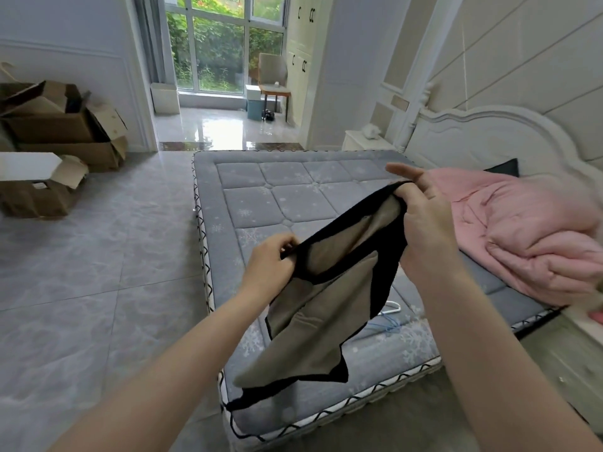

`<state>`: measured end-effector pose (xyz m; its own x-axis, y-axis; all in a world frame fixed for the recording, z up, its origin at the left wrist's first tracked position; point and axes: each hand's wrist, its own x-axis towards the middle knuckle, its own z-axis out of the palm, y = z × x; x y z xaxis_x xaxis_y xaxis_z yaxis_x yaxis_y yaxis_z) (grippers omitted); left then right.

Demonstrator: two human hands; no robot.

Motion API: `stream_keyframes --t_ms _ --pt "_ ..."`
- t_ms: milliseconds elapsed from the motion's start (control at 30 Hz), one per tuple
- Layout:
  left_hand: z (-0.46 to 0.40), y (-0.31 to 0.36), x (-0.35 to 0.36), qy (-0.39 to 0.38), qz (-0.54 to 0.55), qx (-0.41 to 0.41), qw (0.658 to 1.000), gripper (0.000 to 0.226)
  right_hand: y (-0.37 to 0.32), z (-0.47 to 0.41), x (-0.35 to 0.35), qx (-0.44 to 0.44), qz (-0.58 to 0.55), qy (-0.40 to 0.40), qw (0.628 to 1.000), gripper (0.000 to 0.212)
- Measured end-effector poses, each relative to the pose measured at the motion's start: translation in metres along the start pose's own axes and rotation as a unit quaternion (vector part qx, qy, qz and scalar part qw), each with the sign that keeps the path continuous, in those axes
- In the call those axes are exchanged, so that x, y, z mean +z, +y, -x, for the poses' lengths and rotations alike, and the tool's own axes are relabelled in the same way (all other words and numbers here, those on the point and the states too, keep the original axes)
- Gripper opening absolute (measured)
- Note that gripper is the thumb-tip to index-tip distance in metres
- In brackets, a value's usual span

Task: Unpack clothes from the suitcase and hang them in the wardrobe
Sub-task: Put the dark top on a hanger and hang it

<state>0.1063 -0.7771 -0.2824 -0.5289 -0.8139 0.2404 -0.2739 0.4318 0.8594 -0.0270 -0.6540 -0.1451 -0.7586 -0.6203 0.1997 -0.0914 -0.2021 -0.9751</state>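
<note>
I hold a taupe garment with black trim (313,324) up over the bed. My left hand (272,259) pinches its black edge on the left side. My right hand (421,220) grips the black edge higher up on the right, forefinger stretched out. The cloth hangs slack between and below both hands. Under the garment, a white hanger (391,308) lies on the grey quilted mattress (293,194), partly hidden, with a bit of blue cord beside it. No suitcase shows in this view.
A rumpled pink quilt (528,233) lies on the bed's right side by the white headboard (489,138). Cardboard boxes (55,132) stand stacked on the tiled floor at left. White cupboard doors (305,37) and a chair (274,79) are far back by the window.
</note>
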Motion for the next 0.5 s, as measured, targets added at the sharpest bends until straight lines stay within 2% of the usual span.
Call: stream_keyframes --t_ms 133,333,433,500 --pt "-0.009 -0.021 -0.032 0.009 -0.035 -0.044 0.998 0.023 0.003 -0.017 -0.02 -0.021 -0.027 0.083 0.996 0.026" --pt "-0.034 -0.006 -0.049 0.051 -0.011 -0.021 0.998 0.018 0.026 -0.042 -0.033 -0.033 0.021 0.092 0.995 0.022" --pt "-0.043 0.005 -0.04 0.024 0.008 -0.026 0.999 0.016 0.039 -0.054 -0.037 0.001 0.02 0.083 0.996 0.016" --pt "-0.047 0.009 -0.03 -0.027 -0.016 -0.042 0.999 0.019 0.048 -0.063 -0.04 0.021 0.017 0.079 0.997 0.016"
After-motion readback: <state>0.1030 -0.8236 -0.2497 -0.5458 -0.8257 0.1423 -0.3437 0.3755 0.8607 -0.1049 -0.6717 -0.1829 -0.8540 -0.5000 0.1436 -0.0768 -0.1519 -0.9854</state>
